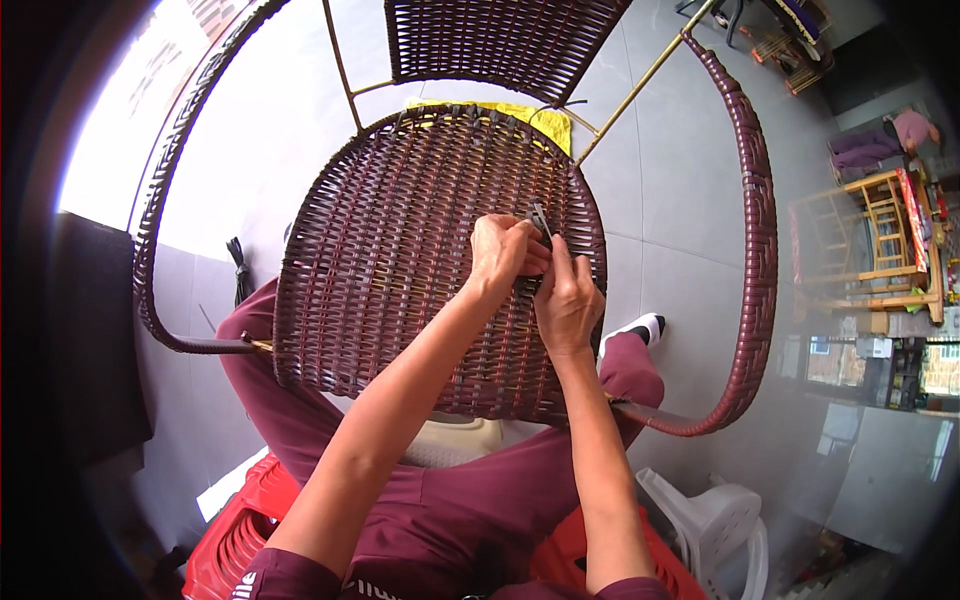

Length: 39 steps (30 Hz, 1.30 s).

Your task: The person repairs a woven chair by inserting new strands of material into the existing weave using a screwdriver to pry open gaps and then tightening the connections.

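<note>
A dark brown-red woven wicker chair seat (400, 230) lies in front of me, and both hands work over its right part. My left hand (503, 255) is closed in a pinch just above the weave; what its fingers hold is hidden. Beside it, my right hand (570, 295) is closed around a small grey metal tool (540, 218) whose narrow end sticks out between the two hands. The tool's exact kind and its lower part cannot be made out. Both hands are close together, almost touching.
Wrapped armrests (755, 220) curve round the seat, with a woven backrest (500, 40) beyond. A yellow cloth (545, 122) lies behind the seat. Red plastic stools (235, 535) and a white plastic chair (715, 520) stand near me. Another person (880, 145) is at the far right.
</note>
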Tool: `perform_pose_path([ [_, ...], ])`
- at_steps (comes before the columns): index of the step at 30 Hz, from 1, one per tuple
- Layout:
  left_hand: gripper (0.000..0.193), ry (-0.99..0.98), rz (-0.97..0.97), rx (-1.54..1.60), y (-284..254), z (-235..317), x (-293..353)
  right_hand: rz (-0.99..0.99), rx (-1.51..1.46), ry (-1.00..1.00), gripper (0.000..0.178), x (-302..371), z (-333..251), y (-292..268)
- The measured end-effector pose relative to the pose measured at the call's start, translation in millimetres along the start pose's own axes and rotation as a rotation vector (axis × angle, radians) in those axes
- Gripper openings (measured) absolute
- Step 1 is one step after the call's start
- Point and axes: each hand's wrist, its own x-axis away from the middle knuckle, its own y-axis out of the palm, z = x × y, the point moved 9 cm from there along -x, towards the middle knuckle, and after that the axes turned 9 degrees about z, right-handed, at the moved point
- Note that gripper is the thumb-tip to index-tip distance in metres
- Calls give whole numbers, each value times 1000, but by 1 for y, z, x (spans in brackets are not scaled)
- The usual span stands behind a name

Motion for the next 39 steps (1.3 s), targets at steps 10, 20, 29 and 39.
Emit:
perform_pose_path([
  [10,24,5,57,14,1,-1,6,-77,-38,127,23,-23,7,-13],
  [20,24,6,46,26,0,-3,2,-310,142,27,15,-47,-7,4],
  [29,24,44,9,78,2,1,5,-53,4,-14,27,-9,2,6],
  [39,16,302,73,-24,-4,23,23,-9,-62,33,30,-4,6,7],
])
